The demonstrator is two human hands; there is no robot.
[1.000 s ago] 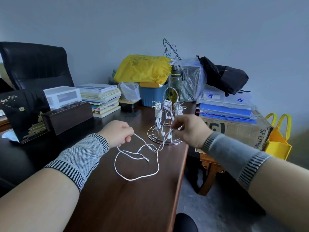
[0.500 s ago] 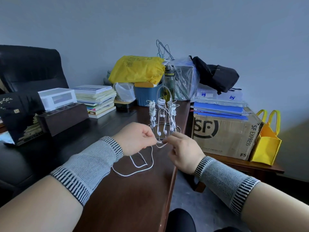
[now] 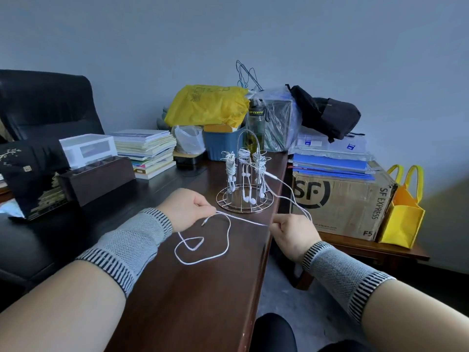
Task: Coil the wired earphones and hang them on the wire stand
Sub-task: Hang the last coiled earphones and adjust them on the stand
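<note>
Left hand: the left hand (image 3: 186,208), at the centre of the frame, is curled into a loose fist with its knuckles up, pinching the white earphone cord (image 3: 203,259) at its fingertips; the plug end dangles just right of it.
Right hand: the right hand (image 3: 291,233), right of centre and just off the desk edge, has its fingers curled round the same cord, back of the hand facing the camera.
Cord: one stretch runs nearly straight between the two hands; a slack loop lies on the brown desk (image 3: 198,301) below the left hand, and another strand rises from the right hand toward the wire stand (image 3: 245,196).
Stand: it sits near the desk's right edge, above the hands, with three coiled earphone sets already hung on it.
Change: half a second ago the hands were almost touching in front of the stand; now they are well apart and the cord between them is drawn out.
Sleeves: grey knitted cuffs cover both wrists.
</note>
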